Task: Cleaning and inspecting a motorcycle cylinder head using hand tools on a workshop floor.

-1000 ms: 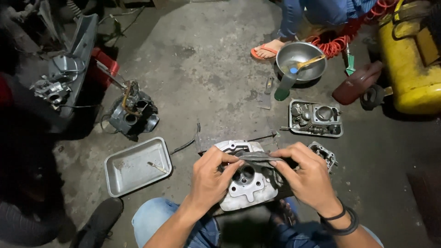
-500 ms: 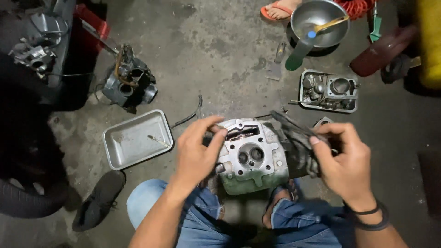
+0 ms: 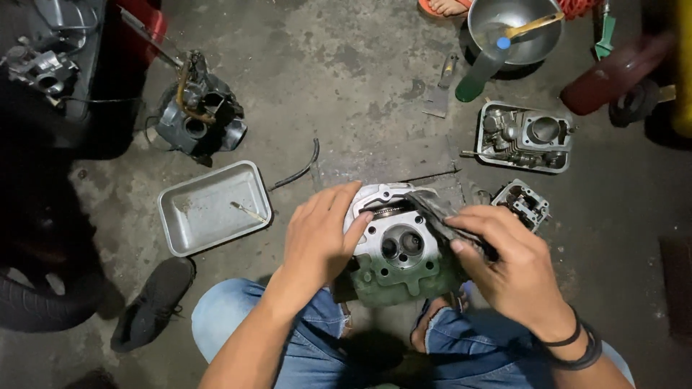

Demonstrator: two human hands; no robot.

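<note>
A person's left hand [image 3: 317, 234] grips the side of a metal cylinder head [image 3: 400, 252] held above the concrete floor [image 3: 346, 79], between the knees. The right hand [image 3: 508, 263] pinches a dark rag [image 3: 440, 216] against its top edge; an empty metal tray [image 3: 184, 230] lies nearby.

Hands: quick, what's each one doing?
Left hand: closed around the side of the engine cylinder head.
Right hand: pinching a dark rag against it.
</note>
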